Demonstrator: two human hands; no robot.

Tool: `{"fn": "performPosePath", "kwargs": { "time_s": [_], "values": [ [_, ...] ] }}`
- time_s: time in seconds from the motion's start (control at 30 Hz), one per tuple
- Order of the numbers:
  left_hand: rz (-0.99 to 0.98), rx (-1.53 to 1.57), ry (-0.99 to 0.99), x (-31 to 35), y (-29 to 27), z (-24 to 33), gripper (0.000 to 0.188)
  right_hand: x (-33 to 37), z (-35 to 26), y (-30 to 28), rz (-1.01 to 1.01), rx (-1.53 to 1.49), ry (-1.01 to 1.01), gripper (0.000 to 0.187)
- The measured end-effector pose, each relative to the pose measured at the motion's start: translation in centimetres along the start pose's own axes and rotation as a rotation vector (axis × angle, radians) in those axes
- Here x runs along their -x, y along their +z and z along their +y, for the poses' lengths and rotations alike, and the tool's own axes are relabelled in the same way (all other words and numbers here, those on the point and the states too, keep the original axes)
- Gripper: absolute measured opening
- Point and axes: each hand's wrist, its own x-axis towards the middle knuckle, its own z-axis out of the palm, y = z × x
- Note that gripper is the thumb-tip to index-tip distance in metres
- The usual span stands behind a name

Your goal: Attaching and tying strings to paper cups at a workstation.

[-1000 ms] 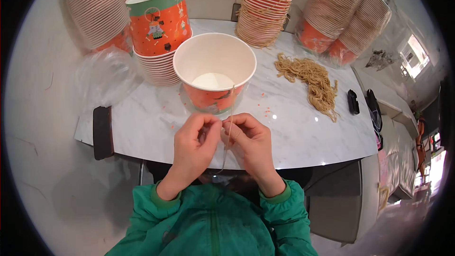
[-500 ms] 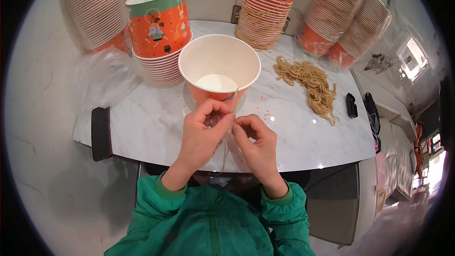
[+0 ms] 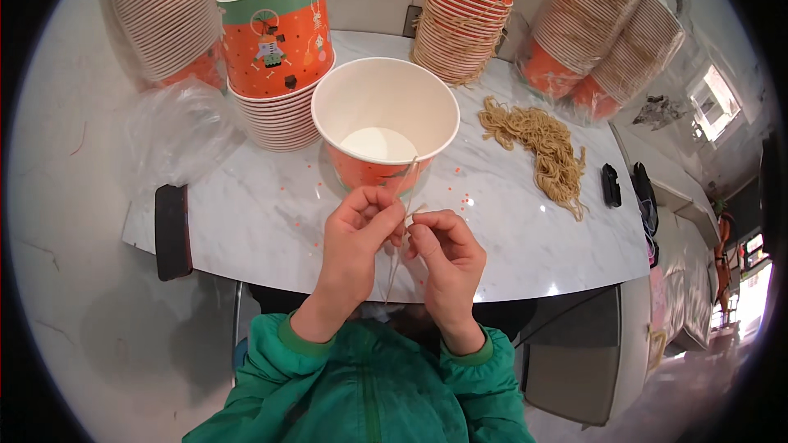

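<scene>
A thin length of tan twine [image 3: 395, 267] runs between my two hands, just in front of an orange paper bucket [image 3: 369, 169]. My left hand [image 3: 355, 238] pinches the twine, with one end sticking up toward the bucket's rim and the other hanging down. At its right, my right hand [image 3: 450, 258] is closed with thumb and forefinger together on a short bit of the same twine. The bucket stands upright with its white inside facing up, apart from both hands. Fine detail of the strands between the fingertips is too small to make out.
A tangled pile of twine [image 3: 542, 156] lies to the right. Stacked buckets [image 3: 277, 57] stand behind left, another stack [image 3: 461, 29] at the back, and bagged stacks [image 3: 583, 33] at the far right. Crumpled clear plastic [image 3: 176, 135] and a dark block [image 3: 172, 232] are at left.
Both hands have come slightly lower toward me, and their fingertips have drawn a little apart. A short bit of twine now shows by the right fingertips.
</scene>
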Motion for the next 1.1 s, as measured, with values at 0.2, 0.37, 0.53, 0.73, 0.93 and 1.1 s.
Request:
{"fn": "performPosePath", "kwargs": {
  "time_s": [0.2, 0.37, 0.53, 0.73, 0.93, 1.1],
  "values": [
    [-0.025, 0.022, 0.035, 0.2, 0.2, -0.2, 0.007, -0.3, 0.2, 0.8, 0.051, -0.053, -0.021, 0.01],
    [-0.04, 0.052, 0.055, 0.2, 0.1, 0.0, 0.007, -0.6, 0.6, 1.2, 0.01, -0.096, -0.028, 0.012],
    [-0.06, 0.021, 0.062, -0.2, 0.0, -0.1, 0.007, -0.8, 0.8, 1.4, 0.086, -0.066, -0.026, 0.015],
    [-0.117, -0.032, 0.043, -0.5, 0.1, 0.1, 0.007, -0.6, -0.1, 0.8, 0.065, -0.114, -0.01, 0.016],
    [-0.155, -0.082, 0.074, -0.2, 0.6, 0.6, 0.008, -0.6, -0.1, 0.8, 0.052, -0.076, -0.097, 0.013],
    [-0.127, -0.148, 0.136, 0.0, 0.6, 1.0, 0.007, -1.1, -0.2, 1.1, 0.034, -0.031, -0.129, 0.009]
  ]
}}
